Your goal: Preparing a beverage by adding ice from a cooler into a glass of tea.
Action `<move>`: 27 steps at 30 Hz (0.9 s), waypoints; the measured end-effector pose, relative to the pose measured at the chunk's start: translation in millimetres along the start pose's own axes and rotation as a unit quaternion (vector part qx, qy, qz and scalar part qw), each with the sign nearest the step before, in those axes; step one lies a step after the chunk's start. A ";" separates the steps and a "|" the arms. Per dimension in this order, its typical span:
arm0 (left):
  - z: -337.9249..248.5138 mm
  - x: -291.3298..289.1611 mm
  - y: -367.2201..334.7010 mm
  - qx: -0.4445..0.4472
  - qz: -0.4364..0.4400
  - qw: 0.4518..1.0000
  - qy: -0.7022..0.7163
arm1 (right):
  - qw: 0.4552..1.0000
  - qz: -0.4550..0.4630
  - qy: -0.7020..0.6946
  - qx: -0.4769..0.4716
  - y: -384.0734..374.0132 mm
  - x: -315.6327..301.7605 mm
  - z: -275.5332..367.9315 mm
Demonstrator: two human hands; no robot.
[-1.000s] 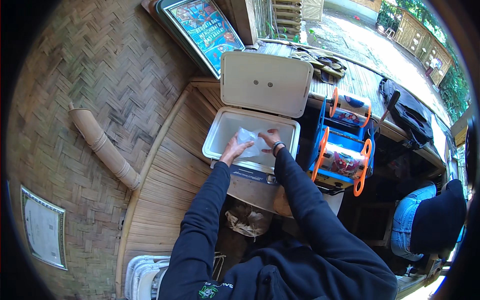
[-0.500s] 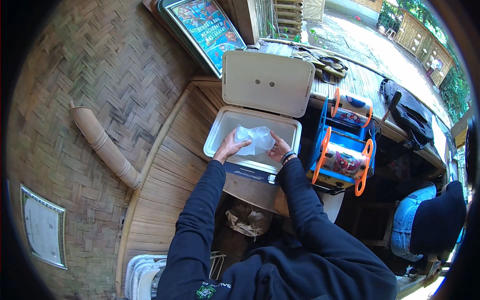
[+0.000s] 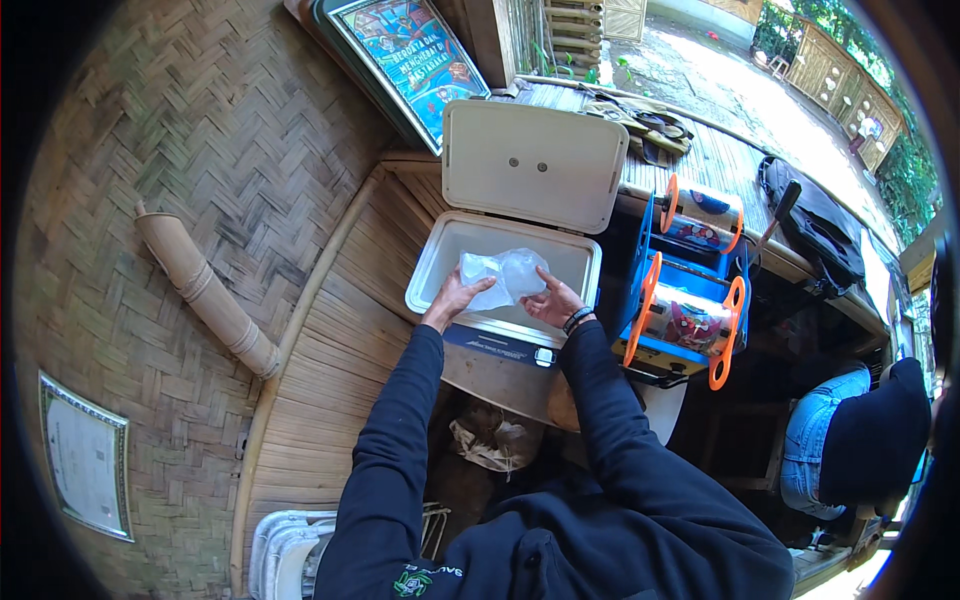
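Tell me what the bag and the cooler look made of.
Bag: thin clear plastic film, going by its glossy crinkles and see-through look; both hands, left and right, hold it. Cooler: probably hard moulded plastic, matte off-white with rounded edges; its open lid looks the same.

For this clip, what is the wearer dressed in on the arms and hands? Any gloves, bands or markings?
Both arms are covered by long dark navy sleeves that end at the wrists. The left hand and right hand are bare, with no gloves. The right wrist carries a dark beaded bracelet. A small green and white logo sits on the chest of the same dark top.
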State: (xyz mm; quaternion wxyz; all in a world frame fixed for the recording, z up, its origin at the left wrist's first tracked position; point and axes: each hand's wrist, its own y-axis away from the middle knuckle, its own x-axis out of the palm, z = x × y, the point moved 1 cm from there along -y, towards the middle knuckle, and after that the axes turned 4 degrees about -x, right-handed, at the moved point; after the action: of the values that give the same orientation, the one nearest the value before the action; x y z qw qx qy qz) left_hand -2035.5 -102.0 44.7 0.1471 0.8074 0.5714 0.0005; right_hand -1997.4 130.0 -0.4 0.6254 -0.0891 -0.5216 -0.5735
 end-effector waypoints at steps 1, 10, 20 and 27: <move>-3.6 3.8 -1.6 0.002 0.013 1.000 0.008 | 0.999 0.041 0.002 0.021 -6.1 -11.3 2.0; -18.2 -2.5 17.6 0.027 0.018 0.999 0.022 | 0.991 0.092 -0.090 -0.048 -11.7 -3.3 -13.5; -21.9 15.4 18.6 0.042 0.020 0.996 0.079 | 0.988 0.028 -0.021 -0.153 -25.1 -14.7 -2.9; -6.2 15.0 1.3 -0.044 -0.008 0.993 0.106 | 0.955 -0.051 0.143 -0.254 -23.6 -4.7 -7.8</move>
State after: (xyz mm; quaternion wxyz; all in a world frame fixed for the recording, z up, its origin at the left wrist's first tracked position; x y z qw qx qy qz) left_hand -2030.0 -87.0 48.5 0.1212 0.7911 0.5894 0.1098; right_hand -2011.2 119.7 -18.9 0.6202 -0.1357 -0.2678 -0.7247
